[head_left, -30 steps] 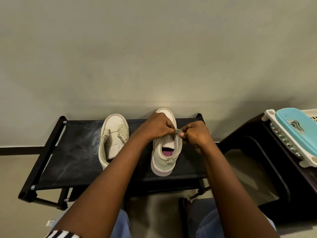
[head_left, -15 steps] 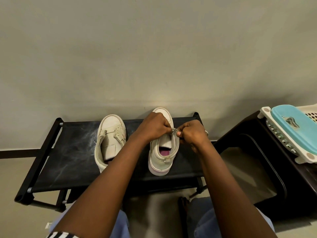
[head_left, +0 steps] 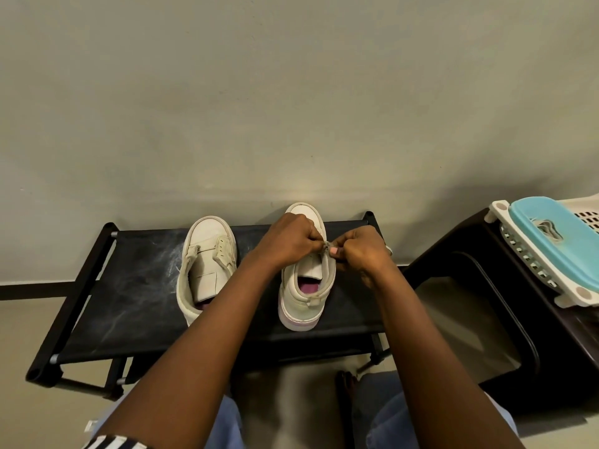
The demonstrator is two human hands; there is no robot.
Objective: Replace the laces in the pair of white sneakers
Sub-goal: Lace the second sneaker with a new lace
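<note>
1. The lace end (head_left: 326,245) is a short greyish bit, pinched between my two hands just above the right eyelet edge of the right sneaker (head_left: 301,306). I cannot tell whether it is already through a hole.
2. That sneaker stands on the black shoe rack (head_left: 136,286). Its long axis runs away from me, with the toe at the far wall and the heel and pink insole on the near side. The part of its tongue I can see is bare.
3. My left hand (head_left: 288,238) reaches across the shoe from the left, its fingers curled tight on the lace bit.
4. My right hand (head_left: 363,251) comes from the right, its fingers (head_left: 334,252) also pinching the bit, the thumbnail up. The knuckles of the two hands nearly meet.
5. The right hand sits on the eyelet side, so I judge it is the better one to guide the tip. The pull then runs across the shoe, square to its long axis.
6. The left sneaker (head_left: 207,234) lies just beside on the left, pointing the same way, tongue exposed, eyelets empty, untouched. I judge most of the lacing is not yet done.
7. Well to the right, a dark chair (head_left: 470,319) carries a white basket (head_left: 499,218) with a blue lid.
</note>
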